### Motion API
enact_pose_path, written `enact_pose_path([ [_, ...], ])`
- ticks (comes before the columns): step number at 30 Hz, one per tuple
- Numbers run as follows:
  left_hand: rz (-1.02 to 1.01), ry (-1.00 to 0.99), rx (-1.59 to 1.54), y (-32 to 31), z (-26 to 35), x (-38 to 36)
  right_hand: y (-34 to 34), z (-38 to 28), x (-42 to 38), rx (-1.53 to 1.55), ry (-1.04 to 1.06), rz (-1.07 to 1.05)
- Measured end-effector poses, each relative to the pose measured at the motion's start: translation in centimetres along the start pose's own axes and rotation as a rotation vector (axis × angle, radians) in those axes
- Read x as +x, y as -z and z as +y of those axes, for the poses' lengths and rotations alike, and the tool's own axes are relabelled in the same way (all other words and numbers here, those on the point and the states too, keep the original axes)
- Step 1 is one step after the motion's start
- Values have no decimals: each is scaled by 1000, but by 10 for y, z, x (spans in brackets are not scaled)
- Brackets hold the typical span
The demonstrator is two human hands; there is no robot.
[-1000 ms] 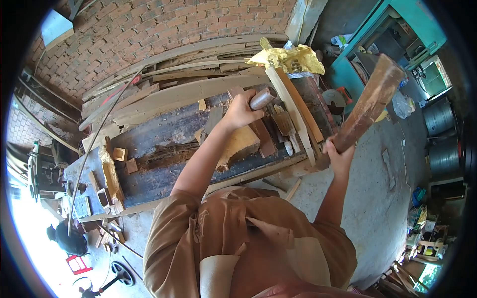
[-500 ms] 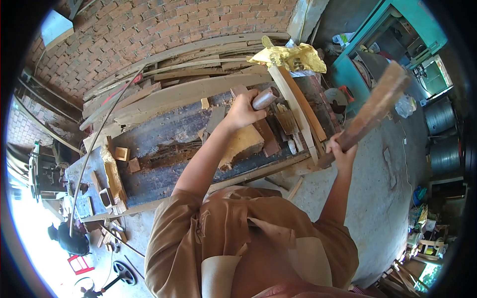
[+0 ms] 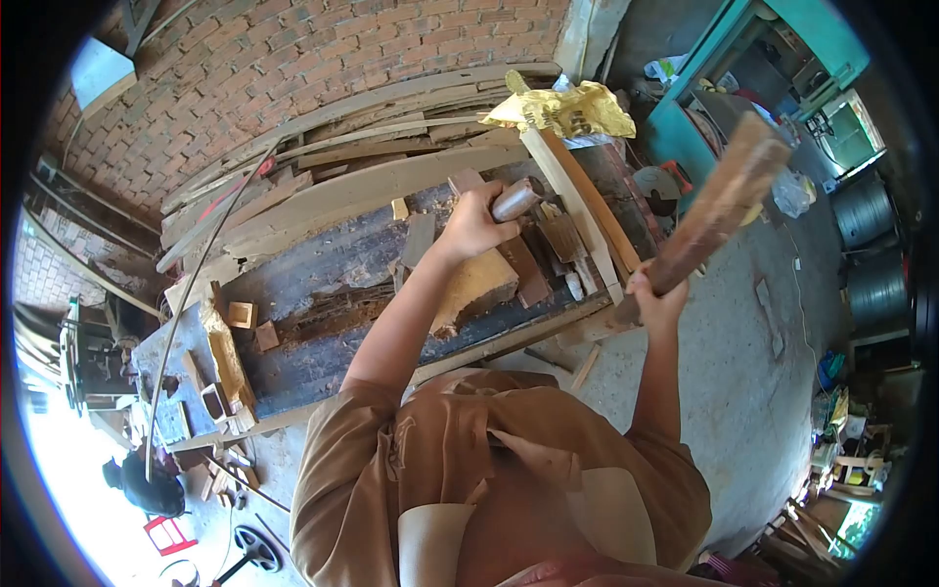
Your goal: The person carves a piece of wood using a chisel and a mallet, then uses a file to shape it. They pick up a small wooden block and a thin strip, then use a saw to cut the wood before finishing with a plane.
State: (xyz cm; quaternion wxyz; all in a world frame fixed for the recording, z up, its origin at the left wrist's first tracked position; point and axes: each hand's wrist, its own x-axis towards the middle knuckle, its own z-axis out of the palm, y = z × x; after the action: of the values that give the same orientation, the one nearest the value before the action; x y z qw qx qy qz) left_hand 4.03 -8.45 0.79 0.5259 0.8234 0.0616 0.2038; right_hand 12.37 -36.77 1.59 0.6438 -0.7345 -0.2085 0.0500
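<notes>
My left hand (image 3: 474,227) is wrapped round the thick, round handle of a chisel (image 3: 518,199), whose blade is hidden below my fist. Under that hand a pale, rough-edged wood block (image 3: 479,289) lies on the dark workbench (image 3: 293,367). Out to the right, my right hand (image 3: 658,295) grips a long wooden mallet (image 3: 719,210) near its lower end. Its thick end is raised up and to the right, apart from the chisel. A dark brown wood piece (image 3: 526,274) lies beside the pale block.
Long planks (image 3: 577,205) lie across the bench's right end, with a yellow sack (image 3: 577,110) at their far end. Stacked boards (image 3: 372,147) line the brick wall (image 3: 362,49). A small wooden box (image 3: 242,314) sits on the bench's left part, and a thin rod (image 3: 201,303) slants across there.
The view has shifted slightly. My right hand and the mallet have moved a little to the left in view; my left hand keeps its hold on the chisel.
</notes>
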Motion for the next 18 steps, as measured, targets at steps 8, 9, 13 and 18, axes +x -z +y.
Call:
enact_pose_path([
  [8,-4,24,-43,9,-1,-4,35,2,-6,-633,-169,-178],
  [9,-2,29,-43,8,0,-6,34,9,-8,-632,-171,-182],
  [13,-2,15,-58,8,-1,-10,15,62,-10,-636,-125,-98],
  [18,-7,34,-59,9,1,-8,-31,126,-10,-675,-134,-221],
])
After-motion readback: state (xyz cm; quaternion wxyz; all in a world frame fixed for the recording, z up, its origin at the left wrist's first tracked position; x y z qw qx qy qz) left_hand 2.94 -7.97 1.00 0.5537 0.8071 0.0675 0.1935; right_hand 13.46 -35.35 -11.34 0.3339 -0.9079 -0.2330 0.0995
